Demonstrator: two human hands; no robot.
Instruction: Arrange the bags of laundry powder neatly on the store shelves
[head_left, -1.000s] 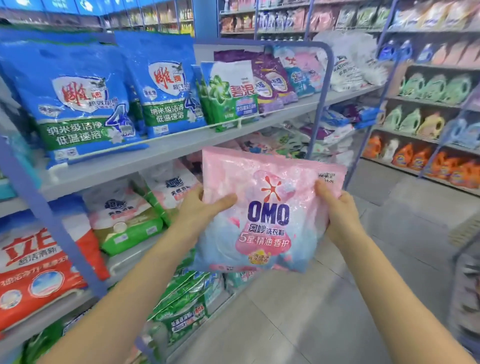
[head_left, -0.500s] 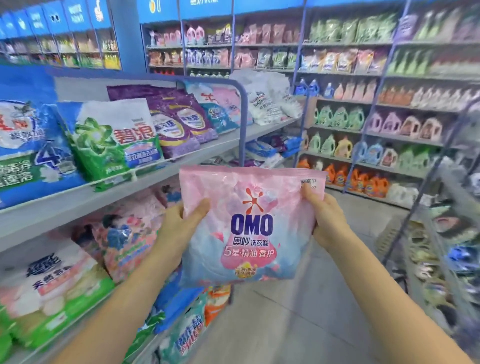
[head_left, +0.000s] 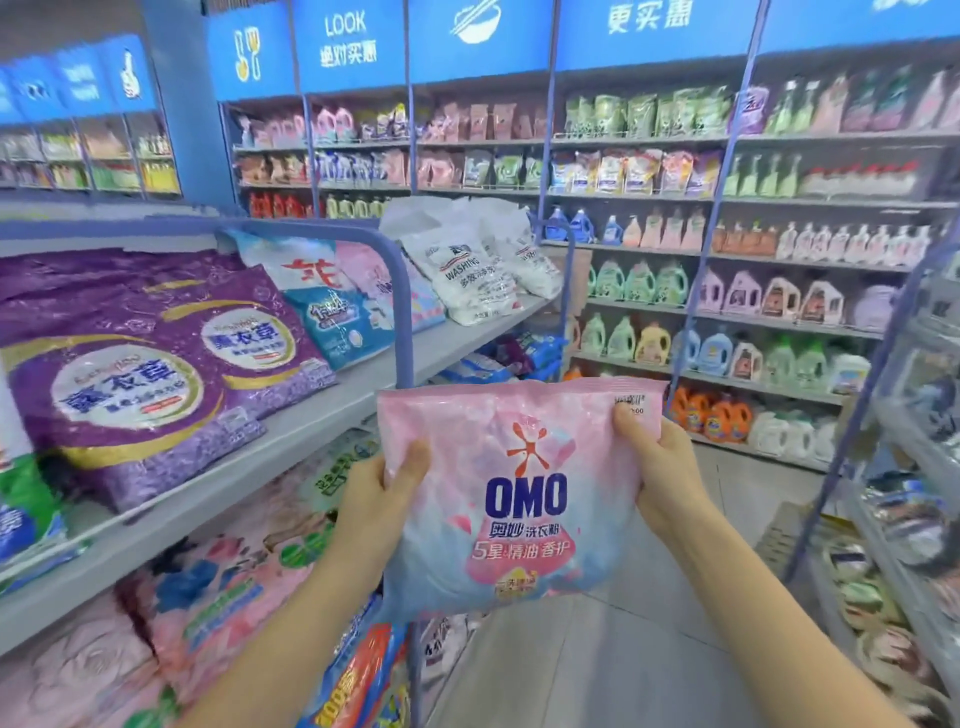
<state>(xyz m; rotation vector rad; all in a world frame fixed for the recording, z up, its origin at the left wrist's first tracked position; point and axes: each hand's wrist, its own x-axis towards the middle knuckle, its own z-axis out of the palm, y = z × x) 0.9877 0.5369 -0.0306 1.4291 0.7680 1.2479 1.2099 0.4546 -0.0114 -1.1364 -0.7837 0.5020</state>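
I hold a pink and blue OMO laundry powder bag (head_left: 524, 488) upright in front of me, over the aisle floor. My left hand (head_left: 387, 499) grips its left edge with the thumb on the front. My right hand (head_left: 660, 467) grips its upper right edge the same way. To the left, the grey shelf (head_left: 291, 421) carries purple bags (head_left: 140, 374), a blue and white bag (head_left: 322, 306), a pink bag (head_left: 374, 275) and white washing powder bags (head_left: 478, 265). Pink bags (head_left: 223, 582) lie on the shelf below.
A blue rounded frame post (head_left: 402, 312) stands at the shelf edge just left of the bag. The far wall shelves (head_left: 727, 260) hold bottles and pouches of detergent. Another rack (head_left: 914, 467) stands on the right. The grey aisle floor (head_left: 597, 665) runs between them.
I have moved along the aisle with the bag in both hands. The blue and green bags have slid out of view on the left, and the purple and white bags are now closer.
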